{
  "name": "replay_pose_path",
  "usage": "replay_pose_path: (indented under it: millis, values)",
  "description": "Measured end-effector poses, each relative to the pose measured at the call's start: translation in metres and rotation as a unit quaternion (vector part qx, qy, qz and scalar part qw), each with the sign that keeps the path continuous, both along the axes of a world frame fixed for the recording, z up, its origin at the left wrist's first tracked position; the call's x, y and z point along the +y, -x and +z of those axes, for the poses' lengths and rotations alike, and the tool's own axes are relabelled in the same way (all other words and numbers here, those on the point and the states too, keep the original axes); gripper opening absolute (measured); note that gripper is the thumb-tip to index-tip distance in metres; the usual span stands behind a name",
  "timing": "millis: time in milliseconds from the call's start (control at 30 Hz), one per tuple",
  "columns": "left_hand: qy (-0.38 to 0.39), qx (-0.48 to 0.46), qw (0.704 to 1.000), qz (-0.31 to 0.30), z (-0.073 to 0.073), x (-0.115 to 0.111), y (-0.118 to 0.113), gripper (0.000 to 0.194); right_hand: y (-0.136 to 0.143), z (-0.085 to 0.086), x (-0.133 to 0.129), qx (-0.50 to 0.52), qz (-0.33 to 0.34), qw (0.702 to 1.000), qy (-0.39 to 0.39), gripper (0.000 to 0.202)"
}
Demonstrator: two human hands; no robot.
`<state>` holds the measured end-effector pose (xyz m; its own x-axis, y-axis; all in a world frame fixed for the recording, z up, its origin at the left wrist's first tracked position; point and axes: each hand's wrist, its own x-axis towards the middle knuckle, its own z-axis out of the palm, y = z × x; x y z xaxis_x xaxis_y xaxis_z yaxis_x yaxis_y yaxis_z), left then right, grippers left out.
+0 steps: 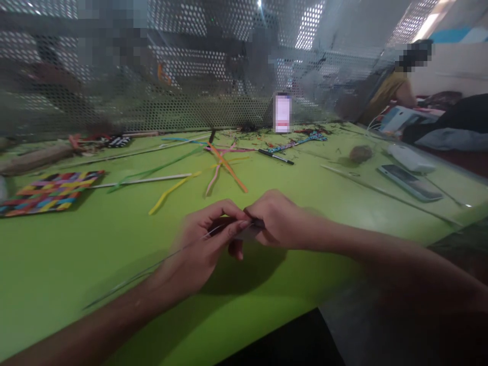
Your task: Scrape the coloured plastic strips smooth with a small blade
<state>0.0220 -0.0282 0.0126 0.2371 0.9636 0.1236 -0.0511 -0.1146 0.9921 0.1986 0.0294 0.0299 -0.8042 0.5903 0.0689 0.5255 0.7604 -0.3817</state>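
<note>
Close together above the green table (pixel 114 244), both my hands work at one small dark grey strip (pixel 249 233). My left hand (pixel 208 239) is closed, with thumb and finger pinching the strip. Fingers of my right hand (pixel 278 221) are curled round the strip's other end, which they mostly hide. A thin grey strand (pixel 131 279) runs from the left hand along the left forearm toward the lower left. Whether strand and strip are one piece I cannot tell. Beyond the hands lie an orange strip (pixel 232 170) and a yellow strip (pixel 168 195).
A multicoloured woven piece (pixel 57 190) lies at left. A black pen (pixel 276 156) and a lit phone (pixel 282 113) are farther back, before a perforated metal panel (pixel 183 91). At right are another phone (pixel 409 182), a long thin stick (pixel 389 193) and a seated person (pixel 392 94).
</note>
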Motion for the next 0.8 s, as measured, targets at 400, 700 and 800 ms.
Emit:
replay_pose_path:
  millis: [400, 700, 800]
  values:
    - [0.002, 0.007, 1.0, 0.002, -0.004, 0.001, 0.001, 0.01, -0.002, 0.005, 0.0, 0.021, 0.001, 1.0, -0.021, 0.016]
    - [0.012, -0.033, 0.999, -0.025, -0.008, 0.002, 0.006, 0.013, -0.002, 0.003, 0.002, 0.014, 0.001, 1.0, -0.019, 0.017]
    - [0.026, -0.028, 0.999, -0.027, -0.008, 0.001, 0.006, 0.013, -0.002, 0.002, 0.001, 0.02, -0.001, 1.0, -0.023, 0.017]
